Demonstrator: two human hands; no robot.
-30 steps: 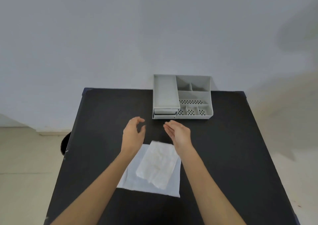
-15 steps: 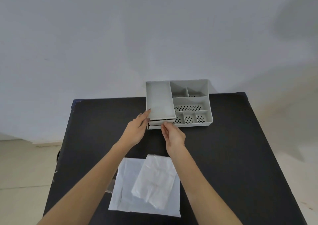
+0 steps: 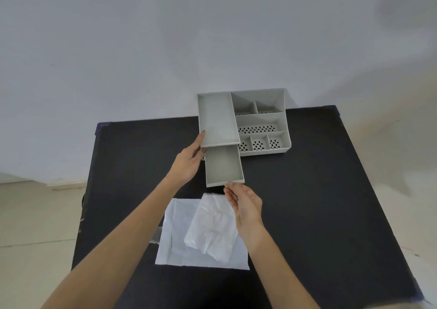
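A grey plastic organiser [image 3: 281, 119] with several compartments stands at the far edge of a black table [image 3: 319, 202]. Its drawer [image 3: 223, 166] is pulled out toward me and is empty. My left hand [image 3: 189, 160] rests with straight fingers against the organiser's left side, beside the drawer. My right hand [image 3: 244, 202] is at the drawer's front edge, fingertips at its lip; whether they pinch it is unclear. A folded clear plastic bag [image 3: 212, 226] lies on a white sheet [image 3: 175, 244] just in front of the drawer.
A pale wall rises right behind the table. The floor shows to the left and right of the table. Bare black tabletop extends on both sides of the organiser and the sheet.
Both hands reached forward to the organiser. The left hand settled on its side, and the right hand drew the drawer out toward me.
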